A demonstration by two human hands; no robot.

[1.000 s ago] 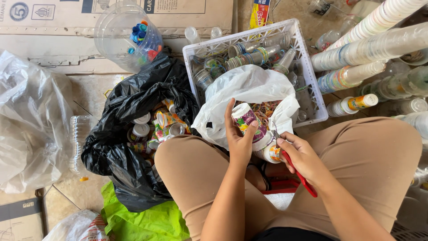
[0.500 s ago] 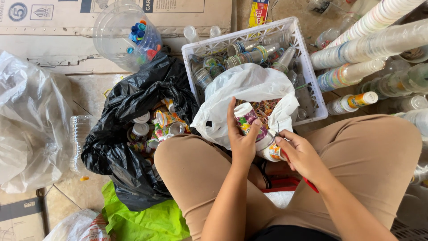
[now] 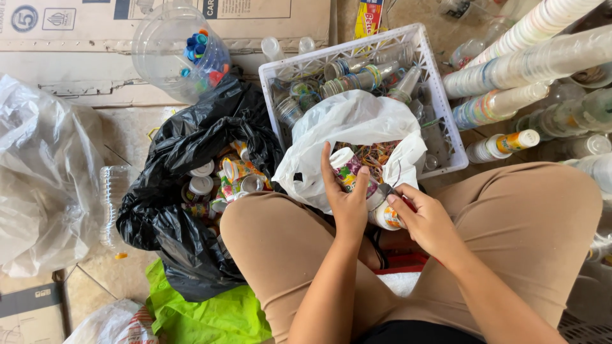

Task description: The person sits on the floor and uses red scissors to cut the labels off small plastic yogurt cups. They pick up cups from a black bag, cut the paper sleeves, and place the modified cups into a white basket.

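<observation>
My left hand (image 3: pixel 347 199) is wrapped around a small plastic bottle (image 3: pixel 345 164) with a colourful printed label, held over my lap. My right hand (image 3: pixel 426 221) grips a small red-handled cutter (image 3: pixel 384 189), whose metal tip rests against the bottle's side near its lower end. Just behind the hands a white plastic bag (image 3: pixel 357 121) gapes, full of colourful label strips. A black bag (image 3: pixel 185 153) to the left holds several similar labelled bottles.
A white slotted crate (image 3: pixel 433 95) behind the white bag holds several clear bottles. A clear jar of coloured caps (image 3: pixel 185 51) lies at the back left on cardboard. Stacks of cups (image 3: pixel 529 64) lie to the right, clear plastic bags (image 3: pixel 38 178) to the left, a green bag (image 3: pixel 210 315) by my knee.
My right hand has closed in on the bottle, and the cutter's red handle that hung below it is now tucked into the hand. My left hand has tilted the bottle slightly.
</observation>
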